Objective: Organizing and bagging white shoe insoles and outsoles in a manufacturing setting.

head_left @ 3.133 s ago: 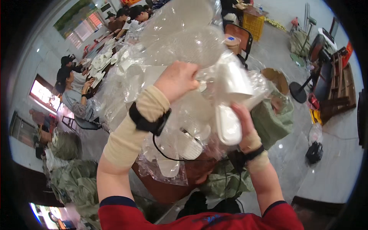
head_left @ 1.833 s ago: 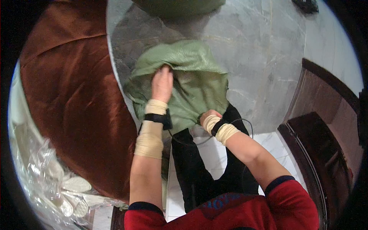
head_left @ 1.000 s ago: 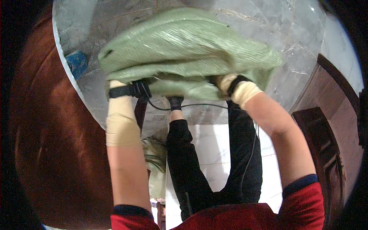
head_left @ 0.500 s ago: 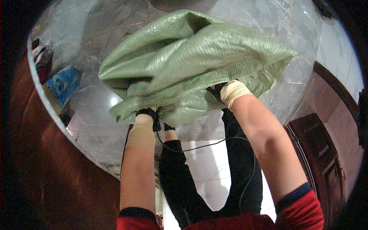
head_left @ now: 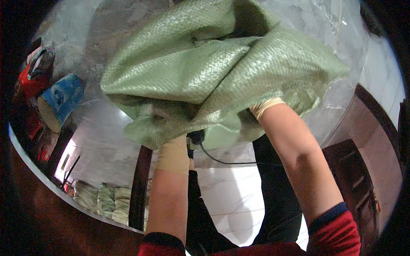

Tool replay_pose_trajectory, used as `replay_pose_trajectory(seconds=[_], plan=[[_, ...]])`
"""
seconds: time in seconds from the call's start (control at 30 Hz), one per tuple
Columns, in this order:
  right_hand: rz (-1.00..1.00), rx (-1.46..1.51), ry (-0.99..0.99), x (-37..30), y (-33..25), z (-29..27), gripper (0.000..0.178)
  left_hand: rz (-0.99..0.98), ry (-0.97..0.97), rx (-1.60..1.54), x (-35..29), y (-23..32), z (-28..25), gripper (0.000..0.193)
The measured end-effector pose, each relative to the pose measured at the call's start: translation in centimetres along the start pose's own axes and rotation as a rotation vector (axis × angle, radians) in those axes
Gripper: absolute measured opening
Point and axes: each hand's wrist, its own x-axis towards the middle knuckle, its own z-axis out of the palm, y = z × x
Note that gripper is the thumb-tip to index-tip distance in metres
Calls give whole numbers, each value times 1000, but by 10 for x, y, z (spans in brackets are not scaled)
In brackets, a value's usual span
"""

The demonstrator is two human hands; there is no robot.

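A large green woven plastic sack (head_left: 171,79), creased into broad folds, is spread in front of me. My left hand (head_left: 172,147), in a cream glove, reaches under its near left edge; the fingers are hidden in the folds. On the right, my right hand (head_left: 268,106) goes in at the near right edge, with only the cream cuff showing. Both hands hold the sack up. By my left wrist sits a small black device (head_left: 196,136) with a thin dark cable (head_left: 218,160) trailing right.
At the left stand a blue patterned cylinder (head_left: 66,98) and a red bag (head_left: 34,79). Several pale green bundles (head_left: 114,200) show at the lower left beside a dark post (head_left: 140,187). A dark wooden panel (head_left: 354,170) is at the right, over grey marbled flooring (head_left: 307,13).
The sack has spread larger and come closer, its far edge now reaching the top. My left hand has shifted slightly right and sunk under the folds. More objects show at the left.
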Motion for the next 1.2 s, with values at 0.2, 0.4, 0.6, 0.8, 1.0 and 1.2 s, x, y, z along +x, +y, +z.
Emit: replay_pose_trajectory(seconds=[0.2,0.4,0.6,0.8,1.0,1.2], plan=[[-38,31,-3,-122,-53,-41,59,-14,-44,-17,-82,8,1,18],[-46,65,33,-126,-109,-101,60,5,-113,-3,-124,64,-11,16],[-76,64,97,-142,-84,-177,61,67,-162,5,-165,110,-3,15],[-149,122,118,-217,-118,-227,63,58,-169,30,-231,138,-19,14],[309,201,-310,-163,-56,-215,69,78,-219,-140,-288,236,-24,16],[181,475,-203,-229,-68,-166,37,64,-219,-766,-408,322,-118,18]])
